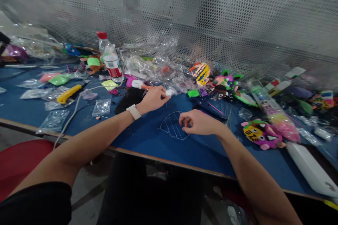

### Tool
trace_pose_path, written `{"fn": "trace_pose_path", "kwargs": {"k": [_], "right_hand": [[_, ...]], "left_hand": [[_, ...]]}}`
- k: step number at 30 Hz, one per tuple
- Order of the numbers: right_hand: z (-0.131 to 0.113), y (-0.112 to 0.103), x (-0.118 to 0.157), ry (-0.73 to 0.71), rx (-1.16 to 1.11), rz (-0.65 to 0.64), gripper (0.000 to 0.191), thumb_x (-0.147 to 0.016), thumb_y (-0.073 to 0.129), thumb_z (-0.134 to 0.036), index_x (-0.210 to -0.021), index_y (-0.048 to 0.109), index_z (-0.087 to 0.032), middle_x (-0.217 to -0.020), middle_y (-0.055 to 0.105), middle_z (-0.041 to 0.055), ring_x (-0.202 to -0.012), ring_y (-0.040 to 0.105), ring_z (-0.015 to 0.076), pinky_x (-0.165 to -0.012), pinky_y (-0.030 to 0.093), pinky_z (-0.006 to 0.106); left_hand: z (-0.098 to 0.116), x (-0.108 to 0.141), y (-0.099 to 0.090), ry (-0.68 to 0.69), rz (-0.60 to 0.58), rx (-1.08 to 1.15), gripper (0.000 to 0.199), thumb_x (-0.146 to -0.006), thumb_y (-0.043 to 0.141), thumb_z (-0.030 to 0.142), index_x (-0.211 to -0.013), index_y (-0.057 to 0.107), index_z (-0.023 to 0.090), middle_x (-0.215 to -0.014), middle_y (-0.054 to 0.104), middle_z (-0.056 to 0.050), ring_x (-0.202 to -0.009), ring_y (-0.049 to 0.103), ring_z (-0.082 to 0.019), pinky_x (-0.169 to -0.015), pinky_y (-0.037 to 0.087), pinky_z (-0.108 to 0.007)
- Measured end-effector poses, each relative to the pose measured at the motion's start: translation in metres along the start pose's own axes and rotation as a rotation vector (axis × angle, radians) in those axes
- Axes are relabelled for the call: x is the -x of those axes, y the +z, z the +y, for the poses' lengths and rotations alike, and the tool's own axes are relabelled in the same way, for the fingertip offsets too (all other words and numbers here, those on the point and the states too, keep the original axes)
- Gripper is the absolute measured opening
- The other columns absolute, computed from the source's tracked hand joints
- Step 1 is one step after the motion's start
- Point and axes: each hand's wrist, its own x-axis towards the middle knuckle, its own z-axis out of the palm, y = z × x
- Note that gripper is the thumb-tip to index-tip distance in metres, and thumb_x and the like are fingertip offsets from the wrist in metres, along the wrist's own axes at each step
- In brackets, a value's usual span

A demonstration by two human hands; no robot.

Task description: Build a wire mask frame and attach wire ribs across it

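Note:
A thin round wire frame (172,126) with cross wires lies flat on the blue table (148,140). My right hand (197,122) rests on its right edge, fingers curled and pinching the wire. My left hand (154,99), with a white wristband, reaches toward the pile of clear plastic bags and pinches a small white piece (169,92) at the pile's edge.
A water bottle with a red cap (110,57) stands at the back left. A yellow utility knife (69,93) lies to the left. Coloured animal-face pieces (260,134) and clay packs sit to the right. A white device (310,168) lies at the front right. A perforated metal wall closes off the back.

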Motion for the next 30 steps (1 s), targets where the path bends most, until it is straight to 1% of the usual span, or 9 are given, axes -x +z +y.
{"fn": "trace_pose_path", "kwargs": {"k": [4,7,9,11,14,16,23,25,30], "right_hand": [[0.001,0.002,-0.003,-0.014,0.042,-0.027,0.011,-0.077,0.064,-0.013,-0.083,0.067,-0.022,-0.07,0.073,-0.0016,-0.06,0.066,0.0148,-0.058,0.045,0.027],[0.001,0.002,-0.002,-0.034,0.047,-0.01,0.013,-0.076,0.063,-0.011,-0.081,0.067,-0.022,-0.068,0.071,-0.0028,-0.059,0.063,0.0137,-0.058,0.044,0.027],[0.0,0.001,-0.001,-0.037,0.042,0.016,0.014,-0.074,0.063,-0.01,-0.08,0.065,-0.022,-0.066,0.068,-0.0042,-0.056,0.06,0.0129,-0.057,0.042,0.026],[-0.001,0.0,0.001,-0.027,0.039,0.029,0.014,-0.071,0.063,-0.01,-0.078,0.064,-0.022,-0.063,0.064,-0.0056,-0.055,0.058,0.0123,-0.056,0.041,0.026],[-0.001,-0.003,0.003,0.002,0.05,-0.001,0.014,-0.069,0.063,-0.01,-0.074,0.065,-0.022,-0.06,0.061,-0.0064,-0.054,0.056,0.0121,-0.054,0.04,0.026],[0.001,-0.004,0.003,0.031,0.054,-0.047,0.013,-0.069,0.063,-0.011,-0.074,0.066,-0.022,-0.059,0.062,-0.006,-0.053,0.056,0.0125,-0.053,0.04,0.026],[0.004,-0.001,0.001,0.069,-0.035,-0.164,0.016,-0.073,0.063,-0.012,-0.081,0.073,-0.022,-0.058,0.068,-0.0037,-0.057,0.066,0.0158,-0.056,0.047,0.026],[0.003,-0.003,0.003,0.061,-0.041,-0.163,0.017,-0.072,0.062,-0.012,-0.081,0.074,-0.021,-0.058,0.068,-0.0033,-0.055,0.064,0.0154,-0.056,0.046,0.026],[-0.002,-0.014,0.01,-0.004,-0.074,-0.156,0.021,-0.072,0.06,-0.012,-0.08,0.076,-0.021,-0.054,0.061,-0.0049,-0.05,0.052,0.0122,-0.054,0.041,0.027]], "left_hand": [[-0.003,-0.002,-0.001,-0.021,0.059,-0.01,0.049,-0.098,0.067,0.039,-0.056,0.048,0.02,-0.081,0.062,-0.006,-0.071,0.055,-0.017,-0.079,0.052,-0.039],[0.003,-0.002,-0.007,0.027,0.055,-0.014,0.035,-0.095,0.068,0.034,-0.066,0.055,0.02,-0.085,0.06,-0.006,-0.08,0.059,-0.021,-0.081,0.053,-0.039],[0.011,0.0,-0.009,0.109,-0.032,0.043,0.018,-0.093,0.069,0.029,-0.079,0.063,0.02,-0.095,0.063,-0.007,-0.09,0.063,-0.023,-0.085,0.053,-0.04],[0.02,0.002,-0.01,0.207,-0.165,0.103,0.007,-0.093,0.069,0.026,-0.09,0.068,0.02,-0.101,0.065,-0.008,-0.096,0.065,-0.024,-0.089,0.053,-0.04],[0.031,0.006,-0.006,0.294,-0.318,0.1,0.006,-0.093,0.07,0.025,-0.095,0.071,0.021,-0.104,0.069,-0.008,-0.098,0.066,-0.025,-0.092,0.051,-0.04],[0.034,0.008,-0.001,0.302,-0.353,0.081,0.006,-0.092,0.07,0.025,-0.095,0.072,0.02,-0.104,0.07,-0.008,-0.097,0.066,-0.025,-0.09,0.051,-0.04],[0.029,0.01,0.006,0.239,-0.313,0.072,0.01,-0.093,0.065,0.024,-0.088,0.072,0.02,-0.096,0.07,-0.008,-0.089,0.066,-0.024,-0.085,0.051,-0.04],[0.028,0.01,0.006,0.229,-0.309,0.071,0.01,-0.093,0.064,0.023,-0.088,0.072,0.02,-0.095,0.07,-0.008,-0.088,0.066,-0.023,-0.084,0.051,-0.04],[0.03,0.01,0.007,0.206,-0.274,0.072,0.013,-0.096,0.06,0.022,-0.091,0.071,0.019,-0.095,0.07,-0.008,-0.09,0.066,-0.024,-0.085,0.052,-0.04]]}}
